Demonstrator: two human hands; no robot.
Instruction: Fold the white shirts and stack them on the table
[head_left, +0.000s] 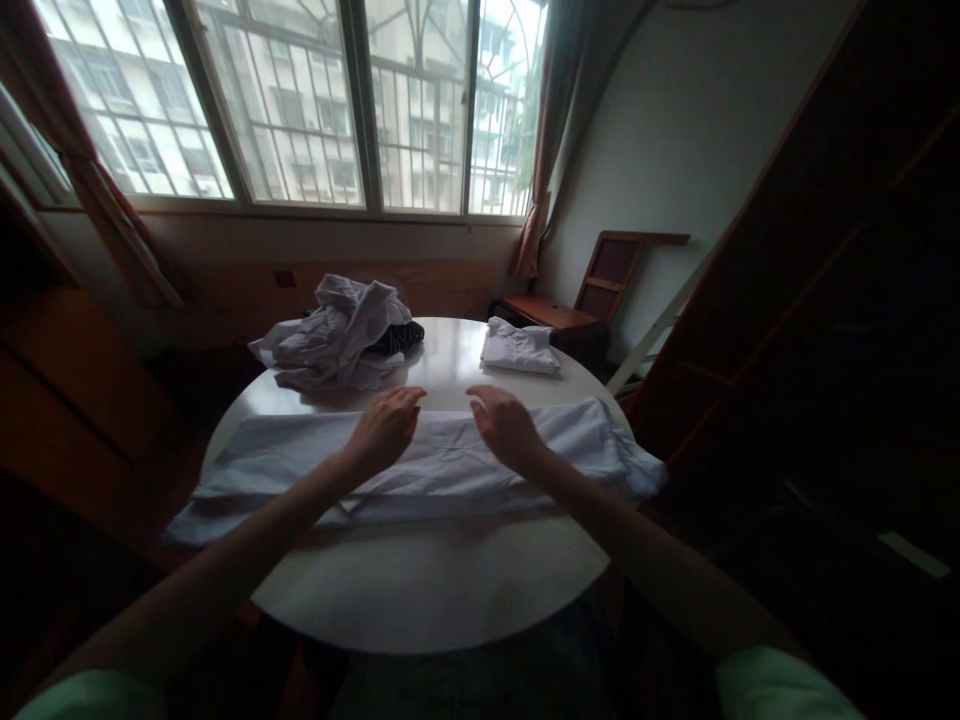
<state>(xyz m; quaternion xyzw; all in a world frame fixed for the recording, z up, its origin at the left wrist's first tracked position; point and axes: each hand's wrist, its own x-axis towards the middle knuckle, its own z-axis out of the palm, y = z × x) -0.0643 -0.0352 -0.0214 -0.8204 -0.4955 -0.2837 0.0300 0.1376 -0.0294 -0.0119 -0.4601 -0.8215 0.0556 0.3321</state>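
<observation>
A white cloth garment (pixel 285 450) lies across the table, folded into a long wide strip, with its ends reaching past the table's left and right edges. Its exact kind cannot be made out. My left hand (pixel 386 428) is over the middle of the strip near its far edge, fingers bent and thumb apart, with nothing in it. Facing it, a short gap to the right, my right hand (pixel 504 425) is held the same way, fingers loosely curved and empty. Whether either hand touches the cloth is hard to tell.
The round white table (pixel 435 590) carries a heap of crumpled white clothes (pixel 330 335) with a dark striped piece (pixel 397 338) at back left. A neatly folded white garment (pixel 519 346) lies at back right. Beyond stand a wooden chair (pixel 555 312) and barred windows (pixel 300 110).
</observation>
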